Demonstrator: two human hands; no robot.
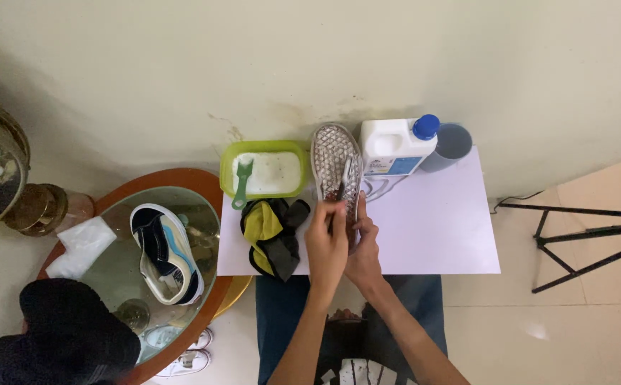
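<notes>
Both forearms reach up from my lap: left hand pinches a small brush on the shoe sole, right hand is clamped on the shoe's near end, over the white board, green soapy tub just left

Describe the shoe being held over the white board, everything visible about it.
The shoe is turned sole up, its grey-white tread patterned in a small grid and looking dirty. It lies lengthwise away from the person, toe towards the wall, over the white board, between the green tub and the white jug. The right hand grips its near end from below; the left hand presses a small tool, hard to identify, against the sole.
</notes>
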